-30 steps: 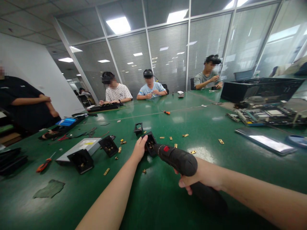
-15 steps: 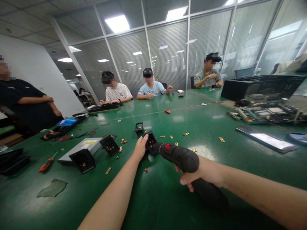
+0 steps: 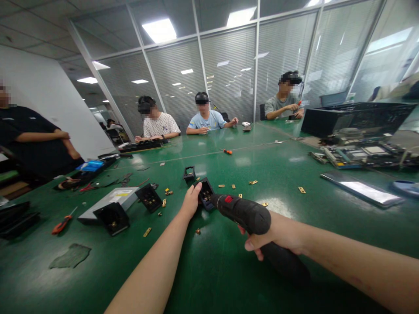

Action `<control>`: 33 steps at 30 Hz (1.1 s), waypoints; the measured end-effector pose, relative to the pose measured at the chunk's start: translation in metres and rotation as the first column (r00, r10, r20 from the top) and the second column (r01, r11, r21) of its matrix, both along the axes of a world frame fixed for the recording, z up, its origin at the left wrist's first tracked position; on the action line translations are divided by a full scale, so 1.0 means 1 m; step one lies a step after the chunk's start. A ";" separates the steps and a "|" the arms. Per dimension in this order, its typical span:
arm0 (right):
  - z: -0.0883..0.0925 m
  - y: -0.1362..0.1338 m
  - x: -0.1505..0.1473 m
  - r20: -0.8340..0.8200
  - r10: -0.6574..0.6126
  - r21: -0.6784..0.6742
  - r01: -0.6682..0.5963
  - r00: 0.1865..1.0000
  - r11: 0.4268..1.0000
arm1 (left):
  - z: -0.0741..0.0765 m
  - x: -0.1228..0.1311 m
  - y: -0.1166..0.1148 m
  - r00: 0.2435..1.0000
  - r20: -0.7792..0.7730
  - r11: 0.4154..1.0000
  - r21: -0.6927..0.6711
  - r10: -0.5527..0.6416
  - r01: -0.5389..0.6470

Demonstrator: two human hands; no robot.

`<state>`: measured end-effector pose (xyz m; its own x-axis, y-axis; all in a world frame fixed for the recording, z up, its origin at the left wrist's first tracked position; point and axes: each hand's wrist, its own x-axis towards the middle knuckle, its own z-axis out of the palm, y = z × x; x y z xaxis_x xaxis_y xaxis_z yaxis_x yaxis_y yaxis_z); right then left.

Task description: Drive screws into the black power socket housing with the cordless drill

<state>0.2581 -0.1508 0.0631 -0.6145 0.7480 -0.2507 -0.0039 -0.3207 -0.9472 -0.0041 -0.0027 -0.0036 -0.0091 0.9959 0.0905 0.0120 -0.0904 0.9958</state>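
My left hand [image 3: 192, 198] grips the left side of a small black plastic socket box [image 3: 206, 192], tilted up off the green table, with brass bits inside it. My right hand [image 3: 262, 244] is wrapped around the handle of a black cordless drill [image 3: 244, 213] with a red mark on top. The drill's front end points left into the open face of the box; its tip is hard to make out there. Similar black boxes stand nearby: a frame [image 3: 189, 173] behind, one box [image 3: 149, 197] and another box [image 3: 112, 219] to the left. Small brass plates [image 3: 221, 186] and screws [image 3: 198, 231] lie around.
At left are an orange screwdriver [image 3: 63, 221], a silver drive [image 3: 98, 204] and a cloth scrap [image 3: 70, 256]. At right lie a phone [image 3: 362, 188], circuit boards [image 3: 363, 152] and a black case [image 3: 356, 117]. Several people sit or stand around the table [image 3: 248, 157].
My hands, the drill and the box hold nearly the same place. The view has shifted very slightly. Across the table, the person at right now shows an orange-red item in a raised hand.
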 end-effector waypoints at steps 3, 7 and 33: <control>0.003 0.000 -0.001 0.004 -0.013 0.013 0.013 1.000 1.000 | 0.000 0.000 0.001 1.000 0.001 1.000 -0.002 -0.007 0.007; 0.003 -0.001 -0.001 0.010 -0.004 0.004 0.004 1.000 1.000 | -0.001 -0.002 0.002 1.000 -0.002 1.000 -0.006 -0.017 0.017; 0.001 -0.001 -0.001 -0.002 -0.019 -0.011 0.019 1.000 1.000 | 0.001 0.000 0.001 1.000 -0.003 1.000 0.014 -0.003 0.003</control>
